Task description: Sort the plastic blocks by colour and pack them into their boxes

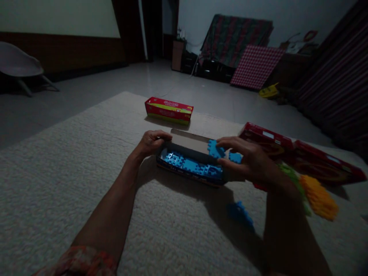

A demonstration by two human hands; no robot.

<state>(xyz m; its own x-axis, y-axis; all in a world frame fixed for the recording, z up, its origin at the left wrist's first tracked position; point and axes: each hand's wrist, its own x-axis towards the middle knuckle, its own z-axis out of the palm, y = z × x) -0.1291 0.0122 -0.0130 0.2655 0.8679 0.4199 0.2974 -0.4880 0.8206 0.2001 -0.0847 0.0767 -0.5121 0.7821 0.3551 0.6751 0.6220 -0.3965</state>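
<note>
A long dark box with its flap raised sits on the pale mat, and blue interlocking toy blocks line its inside. My left hand is closed on the box's flap at the left end. Over the right end, my right hand pinches a blue interlocking block between thumb and fingers. Another bit of blue block shows between those fingers; whether it is held cannot be told. Loose blue blocks lie on the mat below my right hand.
Behind the open box stands a red and yellow box. Two dark red boxes lie at the right. Orange blocks and green blocks are stacked near my right forearm. A pale chair stands far left.
</note>
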